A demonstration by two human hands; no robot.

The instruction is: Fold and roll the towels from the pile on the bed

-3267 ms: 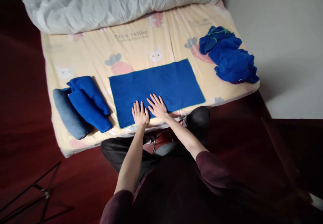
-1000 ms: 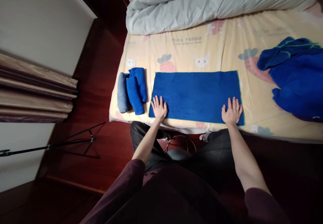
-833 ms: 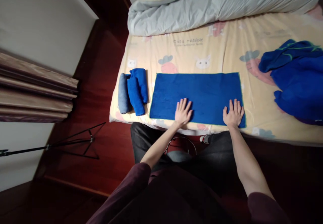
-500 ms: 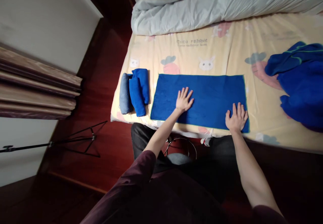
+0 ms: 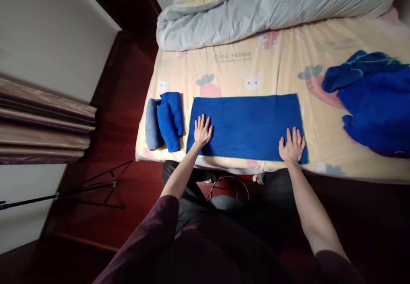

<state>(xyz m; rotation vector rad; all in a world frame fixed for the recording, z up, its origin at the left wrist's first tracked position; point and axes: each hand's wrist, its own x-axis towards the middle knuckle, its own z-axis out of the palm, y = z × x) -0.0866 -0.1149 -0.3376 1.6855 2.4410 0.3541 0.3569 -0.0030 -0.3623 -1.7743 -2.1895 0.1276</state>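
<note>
A blue towel with thin green edging lies spread flat near the front edge of the bed. My left hand rests palm down on its left end, fingers spread. On the right end, close to the near corner, my right hand lies flat with its fingers apart. Left of the towel sit a grey-blue rolled towel and a blue rolled towel, side by side, with another blue folded or rolled towel just behind them.
A loose heap of blue towels lies on the bed at the right. Behind is a bunched grey quilt on the yellow printed sheet. A black tripod stands on the floor at left, near the curtain.
My left hand has slid leftward over the towel, from left of its middle to its left end. My right hand stays on the right end. The whole view has shifted slightly.
</note>
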